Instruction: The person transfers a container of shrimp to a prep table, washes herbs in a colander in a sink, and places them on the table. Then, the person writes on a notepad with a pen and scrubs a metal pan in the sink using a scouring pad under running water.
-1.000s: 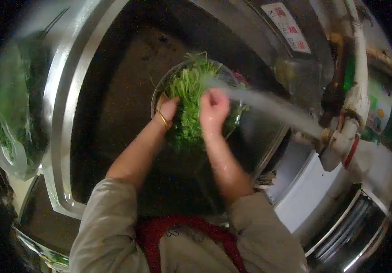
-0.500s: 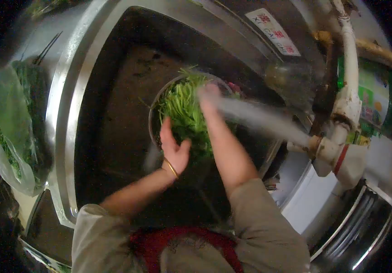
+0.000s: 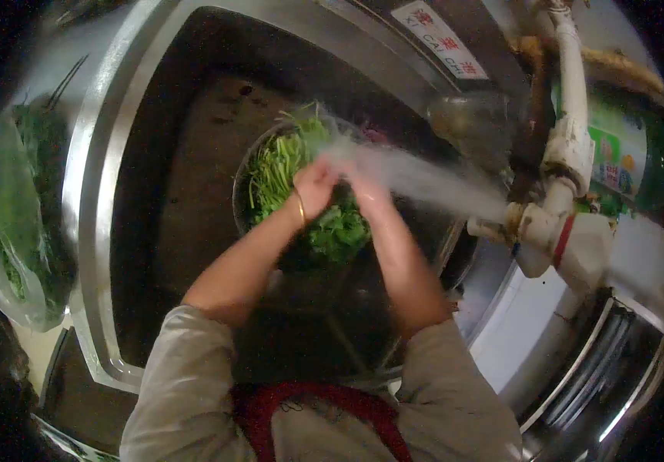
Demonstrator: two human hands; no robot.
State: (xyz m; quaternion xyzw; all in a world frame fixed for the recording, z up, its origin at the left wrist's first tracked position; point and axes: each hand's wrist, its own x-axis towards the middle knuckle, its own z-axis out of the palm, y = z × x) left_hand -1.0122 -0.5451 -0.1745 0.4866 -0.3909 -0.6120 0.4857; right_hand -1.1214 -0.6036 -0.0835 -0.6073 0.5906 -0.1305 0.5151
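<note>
Leafy green stems, like coriander or celery leaf, fill a round basin in the dark sink. Over the middle of the greens, my left hand, with a gold bangle at its wrist, has its fingers curled in; whether anything is in them is hidden. Close beside it on the right is my right hand, its fingers smeared by spray and motion. A strong stream of water from the right strikes at both hands and blurs the fingertips.
A white pipe with a tap stands at the right, close to my right forearm. Left of the metal sink rim lies a plastic bag of greens. A large green-labelled bottle is at the right, and a sign is at the back.
My left hand has moved up and right from the basin's near-left side to beside my right hand, and its spread fingers have curled. My right hand has drawn slightly nearer. The view has shifted a little.
</note>
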